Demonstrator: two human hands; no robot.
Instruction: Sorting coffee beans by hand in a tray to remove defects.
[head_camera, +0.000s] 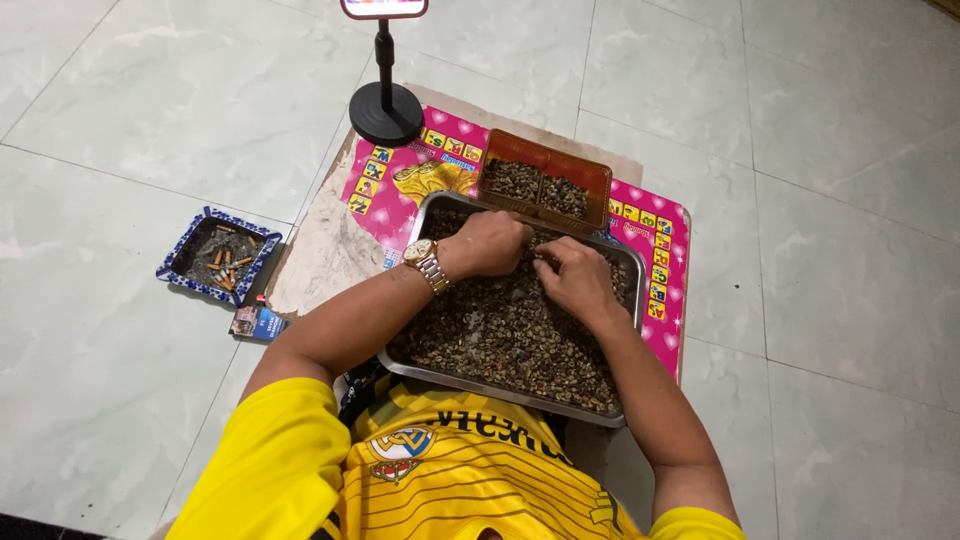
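Fingers of left hand (490, 243) curled down into small brown bits (500, 335); can't tell what they pinch. Right hand (572, 278) just beside, fingers bent, tips in same bits. Bits fill metal tray (632, 262), right under both hands. Tray long way runs away from body, tilted a little. Small brown basket (545, 152) touches far end, nearer left hand.

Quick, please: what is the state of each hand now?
Left hand: fingers curled down in the small dark pieces; grip cannot be told.
Right hand: same.
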